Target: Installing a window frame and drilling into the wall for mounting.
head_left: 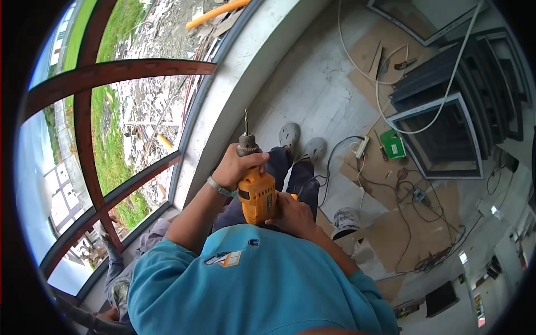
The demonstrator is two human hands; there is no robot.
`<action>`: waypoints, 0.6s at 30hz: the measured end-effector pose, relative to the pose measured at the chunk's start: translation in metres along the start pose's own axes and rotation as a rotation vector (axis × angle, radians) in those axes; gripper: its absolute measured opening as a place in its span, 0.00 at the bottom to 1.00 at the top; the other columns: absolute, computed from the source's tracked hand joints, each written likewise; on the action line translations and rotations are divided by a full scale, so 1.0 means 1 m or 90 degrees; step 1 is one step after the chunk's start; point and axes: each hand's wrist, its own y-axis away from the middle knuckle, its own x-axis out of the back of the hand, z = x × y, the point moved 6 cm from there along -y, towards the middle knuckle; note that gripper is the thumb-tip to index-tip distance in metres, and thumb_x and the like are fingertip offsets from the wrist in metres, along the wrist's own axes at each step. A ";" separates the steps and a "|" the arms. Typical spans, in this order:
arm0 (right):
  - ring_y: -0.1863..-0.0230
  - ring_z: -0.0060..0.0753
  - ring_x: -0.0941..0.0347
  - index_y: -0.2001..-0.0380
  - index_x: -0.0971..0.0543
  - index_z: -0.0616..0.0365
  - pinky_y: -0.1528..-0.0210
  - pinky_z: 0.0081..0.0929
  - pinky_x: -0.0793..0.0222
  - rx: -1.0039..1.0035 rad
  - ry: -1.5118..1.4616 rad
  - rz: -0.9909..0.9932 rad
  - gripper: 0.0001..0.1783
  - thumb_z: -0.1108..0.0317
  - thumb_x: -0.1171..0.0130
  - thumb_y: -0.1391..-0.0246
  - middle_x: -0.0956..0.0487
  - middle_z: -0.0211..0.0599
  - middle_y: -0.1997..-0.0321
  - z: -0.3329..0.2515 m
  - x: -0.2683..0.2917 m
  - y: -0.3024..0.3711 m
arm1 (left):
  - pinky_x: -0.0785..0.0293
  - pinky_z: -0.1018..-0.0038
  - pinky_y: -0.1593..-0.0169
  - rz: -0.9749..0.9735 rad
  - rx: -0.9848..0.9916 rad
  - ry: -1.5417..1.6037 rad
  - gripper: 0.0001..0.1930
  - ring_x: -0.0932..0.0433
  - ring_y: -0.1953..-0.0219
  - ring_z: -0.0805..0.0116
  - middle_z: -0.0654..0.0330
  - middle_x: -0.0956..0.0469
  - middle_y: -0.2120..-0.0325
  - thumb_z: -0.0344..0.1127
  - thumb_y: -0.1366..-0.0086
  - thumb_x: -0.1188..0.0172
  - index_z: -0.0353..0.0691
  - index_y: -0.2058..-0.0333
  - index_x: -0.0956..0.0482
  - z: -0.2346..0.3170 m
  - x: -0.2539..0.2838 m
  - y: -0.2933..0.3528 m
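Note:
I hold an orange power drill (pixel 257 192) in front of my chest, its bit (pixel 245 120) pointing up and away from me. My left hand (pixel 237 166) wraps the front of the drill just behind the dark chuck (pixel 247 144), a band on its wrist. My right hand (pixel 293 215) grips the handle at the rear. Below the drill I see my dark trousers and grey perforated clogs (pixel 290 135) on the concrete floor. My teal shirt fills the lower part of the view.
A curved window frame with brown bars (pixel 120 72) stands at my left, rubble and grass outside. Dark window frames (pixel 446 134) lean at the right. Cables (pixel 424 212), a white power strip (pixel 361 147), a green box (pixel 393 144), cardboard sheets and a bucket (pixel 346 220) lie on the floor.

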 end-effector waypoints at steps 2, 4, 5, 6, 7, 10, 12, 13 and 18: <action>0.54 0.49 0.23 0.40 0.36 0.52 0.55 0.43 0.24 0.043 0.048 0.048 0.48 0.53 0.26 0.66 0.25 0.39 0.49 -0.034 0.007 0.024 | 0.26 0.74 0.69 -0.009 -0.047 -0.024 0.12 0.23 0.77 0.70 0.59 0.23 0.81 0.38 0.45 0.34 0.35 0.75 0.24 0.025 0.000 0.037; 0.56 0.48 0.22 0.44 0.33 0.51 0.57 0.44 0.24 0.056 0.041 0.088 0.41 0.54 0.28 0.62 0.24 0.44 0.53 -0.050 0.017 0.040 | 0.26 0.74 0.69 0.008 -0.102 0.036 0.12 0.23 0.77 0.70 0.59 0.23 0.81 0.38 0.45 0.34 0.35 0.75 0.24 0.045 0.001 0.076; 0.56 0.48 0.22 0.44 0.33 0.51 0.57 0.44 0.24 0.077 0.065 0.089 0.41 0.54 0.28 0.62 0.24 0.44 0.53 -0.056 0.017 0.045 | 0.26 0.74 0.69 0.003 -0.125 0.080 0.12 0.23 0.77 0.70 0.59 0.23 0.81 0.38 0.44 0.34 0.35 0.75 0.24 0.053 0.002 0.092; 0.57 0.49 0.22 0.46 0.31 0.51 0.57 0.44 0.25 0.107 0.088 0.096 0.36 0.55 0.30 0.60 0.23 0.46 0.55 -0.061 0.016 0.052 | 0.25 0.74 0.70 0.015 -0.136 0.083 0.13 0.23 0.78 0.70 0.59 0.23 0.81 0.38 0.45 0.33 0.36 0.76 0.24 0.057 0.005 0.109; 0.57 0.51 0.22 0.49 0.29 0.51 0.58 0.45 0.25 0.140 0.112 0.105 0.32 0.55 0.32 0.58 0.23 0.48 0.56 -0.068 0.018 0.054 | 0.25 0.74 0.70 0.021 -0.165 0.095 0.13 0.23 0.78 0.70 0.59 0.23 0.81 0.38 0.45 0.33 0.36 0.76 0.24 0.061 0.010 0.121; 0.55 0.52 0.23 0.54 0.27 0.54 0.56 0.44 0.27 0.128 0.161 0.025 0.29 0.53 0.31 0.59 0.21 0.46 0.61 -0.090 0.000 0.053 | 0.26 0.74 0.70 0.037 -0.198 0.083 0.13 0.23 0.78 0.71 0.59 0.23 0.80 0.38 0.47 0.30 0.36 0.76 0.23 0.050 0.026 0.146; 0.55 0.52 0.23 0.54 0.27 0.55 0.55 0.44 0.27 0.095 0.196 0.007 0.28 0.56 0.32 0.58 0.21 0.46 0.59 -0.116 0.000 0.050 | 0.26 0.74 0.70 0.054 -0.233 0.057 0.12 0.23 0.78 0.71 0.59 0.22 0.80 0.37 0.49 0.30 0.35 0.76 0.23 0.050 0.030 0.163; 0.55 0.52 0.23 0.53 0.26 0.55 0.54 0.43 0.28 0.044 0.206 -0.009 0.27 0.59 0.32 0.57 0.22 0.47 0.58 -0.123 0.000 0.049 | 0.26 0.74 0.70 0.064 -0.242 0.017 0.12 0.24 0.78 0.71 0.59 0.22 0.80 0.36 0.50 0.30 0.35 0.76 0.22 0.047 0.033 0.171; 0.55 0.46 0.23 0.47 0.30 0.58 0.54 0.38 0.27 0.089 0.178 -0.016 0.30 0.66 0.35 0.56 0.23 0.48 0.55 -0.115 0.020 0.025 | 0.26 0.75 0.69 0.149 -0.323 -0.070 0.10 0.24 0.77 0.73 0.61 0.21 0.80 0.34 0.53 0.33 0.34 0.78 0.22 0.016 0.049 0.177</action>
